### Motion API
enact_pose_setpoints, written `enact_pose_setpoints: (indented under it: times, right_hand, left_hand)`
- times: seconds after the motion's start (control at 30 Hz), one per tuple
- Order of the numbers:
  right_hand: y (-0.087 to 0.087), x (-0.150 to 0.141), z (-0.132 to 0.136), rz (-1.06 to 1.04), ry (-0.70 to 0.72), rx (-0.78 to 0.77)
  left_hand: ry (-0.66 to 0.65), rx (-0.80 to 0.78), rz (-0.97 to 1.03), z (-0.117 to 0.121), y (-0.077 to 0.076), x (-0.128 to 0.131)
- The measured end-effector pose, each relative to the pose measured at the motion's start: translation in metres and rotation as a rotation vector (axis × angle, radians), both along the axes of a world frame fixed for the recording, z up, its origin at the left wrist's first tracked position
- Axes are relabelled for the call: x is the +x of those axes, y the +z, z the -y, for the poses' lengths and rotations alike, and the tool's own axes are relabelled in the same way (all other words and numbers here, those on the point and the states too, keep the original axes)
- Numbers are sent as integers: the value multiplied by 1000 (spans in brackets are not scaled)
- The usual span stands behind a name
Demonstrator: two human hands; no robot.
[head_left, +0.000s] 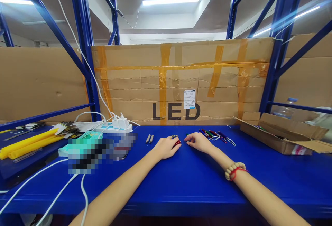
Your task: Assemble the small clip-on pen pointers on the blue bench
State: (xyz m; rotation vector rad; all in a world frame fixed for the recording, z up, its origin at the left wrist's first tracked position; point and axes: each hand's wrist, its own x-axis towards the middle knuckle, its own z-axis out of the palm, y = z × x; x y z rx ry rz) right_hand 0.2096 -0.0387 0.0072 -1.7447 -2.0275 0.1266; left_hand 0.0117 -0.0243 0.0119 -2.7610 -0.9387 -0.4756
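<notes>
My left hand (166,149) rests on the blue table with its fingers bent over a small, shiny red object (177,143), whose kind I cannot make out. My right hand (200,142) is a short way to the right, fingertips drawn together close to the tabletop. Whatever is in that pinch is too small to name. Several tiny metallic pieces (175,136) lie just beyond my left fingers. Two short silver cylinders (149,139) lie left of that hand. Behind my right hand is a loose group of slim coloured metal items (212,134), some with a silver, clip-like loop (230,141).
An open cardboard box (277,144) stands at the right. On the left are a white power strip (114,126) with cables, a teal box (75,145), a partly blurred dark object (124,146) and yellow tubes (31,143). A taped cardboard wall (135,91) closes the back between blue posts.
</notes>
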Motion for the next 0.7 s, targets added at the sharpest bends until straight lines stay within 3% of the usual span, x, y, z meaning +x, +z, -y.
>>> enact_pose_setpoints:
  times: [0.7]
  right_hand:
    - [3,-1,2,68,-22,-35]
  left_hand:
    - [-3,12,-2,-1,-2,0]
